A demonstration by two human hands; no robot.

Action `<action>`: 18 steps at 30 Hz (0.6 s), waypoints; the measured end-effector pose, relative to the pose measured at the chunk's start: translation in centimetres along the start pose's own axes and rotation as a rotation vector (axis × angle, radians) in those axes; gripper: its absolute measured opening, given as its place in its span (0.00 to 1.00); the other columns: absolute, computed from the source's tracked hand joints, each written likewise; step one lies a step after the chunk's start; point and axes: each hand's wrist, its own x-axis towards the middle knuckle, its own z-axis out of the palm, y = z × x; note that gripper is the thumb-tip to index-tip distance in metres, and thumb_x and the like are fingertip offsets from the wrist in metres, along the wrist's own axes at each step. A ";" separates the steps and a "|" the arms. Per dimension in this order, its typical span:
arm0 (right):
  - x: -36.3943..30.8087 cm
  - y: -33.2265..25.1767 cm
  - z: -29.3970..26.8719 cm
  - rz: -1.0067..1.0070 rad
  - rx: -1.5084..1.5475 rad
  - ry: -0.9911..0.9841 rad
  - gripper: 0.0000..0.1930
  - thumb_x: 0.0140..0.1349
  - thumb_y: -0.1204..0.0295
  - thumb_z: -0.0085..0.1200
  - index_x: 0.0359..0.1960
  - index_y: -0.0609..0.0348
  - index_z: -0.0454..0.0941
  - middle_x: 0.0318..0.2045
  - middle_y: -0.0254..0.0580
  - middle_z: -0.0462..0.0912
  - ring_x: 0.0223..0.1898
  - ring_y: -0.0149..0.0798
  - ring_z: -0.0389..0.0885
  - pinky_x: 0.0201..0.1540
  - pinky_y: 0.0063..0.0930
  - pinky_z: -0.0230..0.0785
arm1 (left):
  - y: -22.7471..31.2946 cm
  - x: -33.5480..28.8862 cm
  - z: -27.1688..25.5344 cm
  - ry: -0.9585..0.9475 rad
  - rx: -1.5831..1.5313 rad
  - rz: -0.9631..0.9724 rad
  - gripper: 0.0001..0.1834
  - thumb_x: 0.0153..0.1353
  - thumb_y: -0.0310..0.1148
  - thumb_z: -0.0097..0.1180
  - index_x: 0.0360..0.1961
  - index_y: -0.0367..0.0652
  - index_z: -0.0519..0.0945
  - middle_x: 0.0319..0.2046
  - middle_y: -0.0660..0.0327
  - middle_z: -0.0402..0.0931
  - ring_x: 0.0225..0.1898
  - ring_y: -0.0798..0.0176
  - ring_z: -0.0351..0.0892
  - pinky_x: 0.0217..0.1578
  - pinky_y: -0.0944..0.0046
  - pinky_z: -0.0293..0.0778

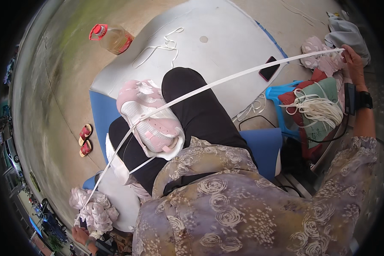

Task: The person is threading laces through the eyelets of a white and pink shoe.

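Note:
Across my lap rests a pink and white sneaker [155,128], lying over my left thigh. A long white shoelace [226,79] crosses it, stretched taut to both sides, with a knot or crossing on the shoe. Far out at the right, my right hand [355,66] pinches one end of the lace. Down at the lower left, my left hand [80,234] is closed on the other end, beside a heap of pink-white shoe pieces [98,209]. Its fingertips are small and partly hidden.
A bundle of white laces [315,106] lies on cloth over a blue stool [281,98]. A phone [269,69] and a loose lace [168,45] are on the white mat [226,21]. Nearby are a red-capped bottle [113,39], red slippers [85,141] and more pink shoes [318,53].

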 end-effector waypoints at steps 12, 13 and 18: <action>-11.7 -23.3 17.4 0.590 0.749 -0.992 0.09 0.57 0.66 0.54 0.24 0.55 0.74 0.16 0.24 0.66 0.14 0.19 0.59 0.14 0.15 0.50 | 18.2 -17.4 17.1 -1.421 -0.275 -0.191 0.10 0.57 0.31 0.50 0.22 0.37 0.75 0.12 0.59 0.73 0.07 0.71 0.66 0.09 0.75 0.61; -13.0 -26.1 18.6 0.672 0.878 -1.106 0.09 0.58 0.66 0.53 0.24 0.57 0.74 0.15 0.25 0.66 0.14 0.20 0.58 0.14 0.15 0.49 | 18.7 -18.4 18.4 -1.534 -0.336 -0.203 0.11 0.59 0.32 0.50 0.23 0.36 0.75 0.12 0.57 0.74 0.07 0.71 0.66 0.09 0.75 0.60; -16.7 -35.5 23.3 0.743 1.089 -1.463 0.10 0.61 0.69 0.51 0.24 0.59 0.73 0.14 0.26 0.66 0.13 0.20 0.60 0.12 0.17 0.51 | 23.1 -22.2 22.0 -1.625 -0.541 -0.116 0.10 0.59 0.32 0.51 0.24 0.38 0.75 0.12 0.61 0.73 0.06 0.75 0.62 0.07 0.78 0.55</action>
